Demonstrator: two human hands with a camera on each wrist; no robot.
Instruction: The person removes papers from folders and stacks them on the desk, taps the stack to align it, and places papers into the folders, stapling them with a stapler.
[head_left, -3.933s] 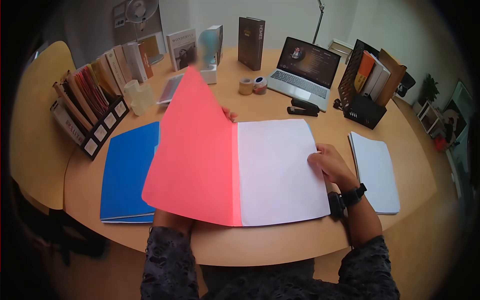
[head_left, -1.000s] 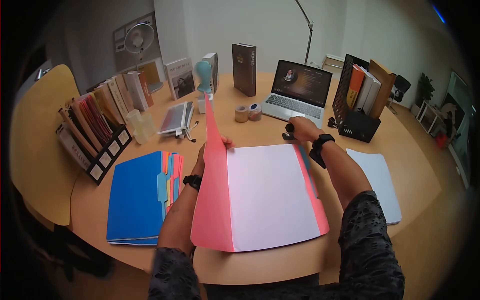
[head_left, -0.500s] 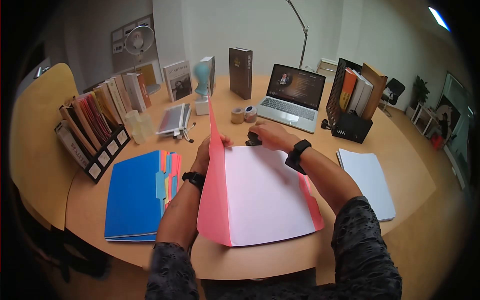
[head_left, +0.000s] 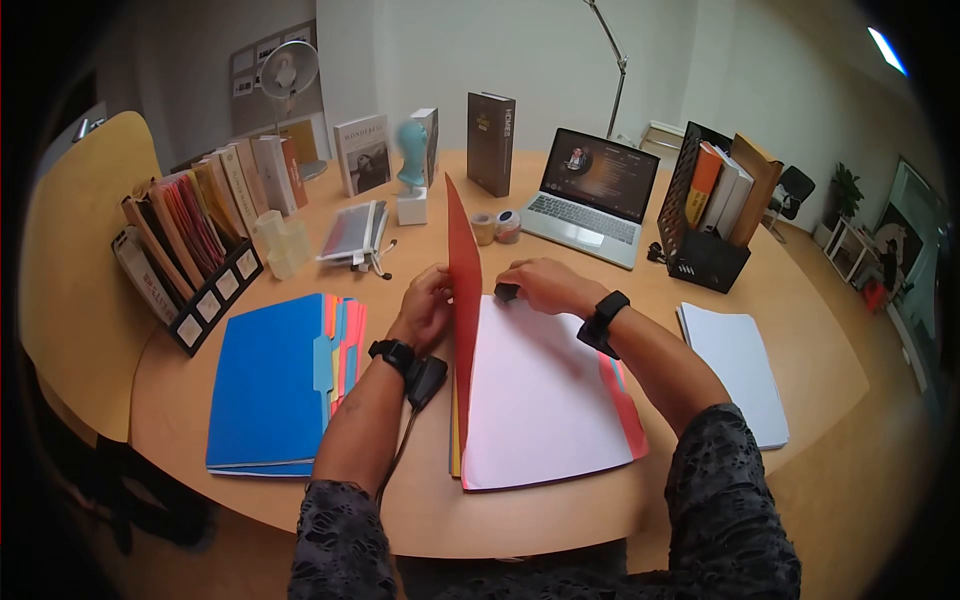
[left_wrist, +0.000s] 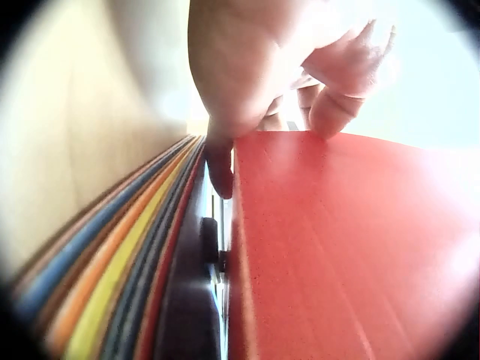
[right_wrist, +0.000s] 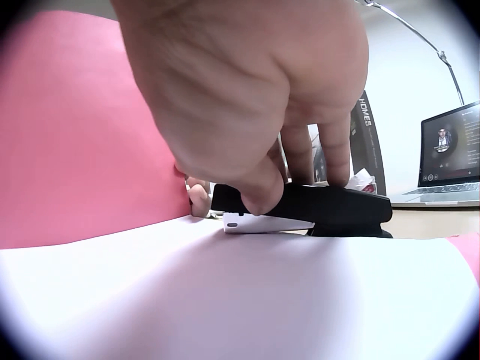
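My right hand (head_left: 550,287) grips a black stapler (right_wrist: 341,211) at the top left edge of the white paper (head_left: 545,400). In the right wrist view the thumb lies on the stapler's near side and the fingers reach over its top. The paper lies in an opened red-pink folder (head_left: 463,270), whose left cover stands upright. My left hand (head_left: 425,303) is behind that cover, holding the folder by its far edge near the spine; the left fingertips (right_wrist: 199,201) show past the cover beside the stapler. More coloured folders (left_wrist: 112,277) lie stacked underneath.
On the left lies a pile of blue folders (head_left: 265,390) with coloured tabs; on the right, a stack of white paper (head_left: 735,375). Farther back stand tape rolls (head_left: 508,227), a laptop (head_left: 590,200), a black file holder (head_left: 700,250) and a zip pouch (head_left: 352,235).
My right hand reached the stapler behind the folder and brought it left and nearer, onto the paper's top edge. The standing cover has tilted right, exposing my left hand and wrist camera.
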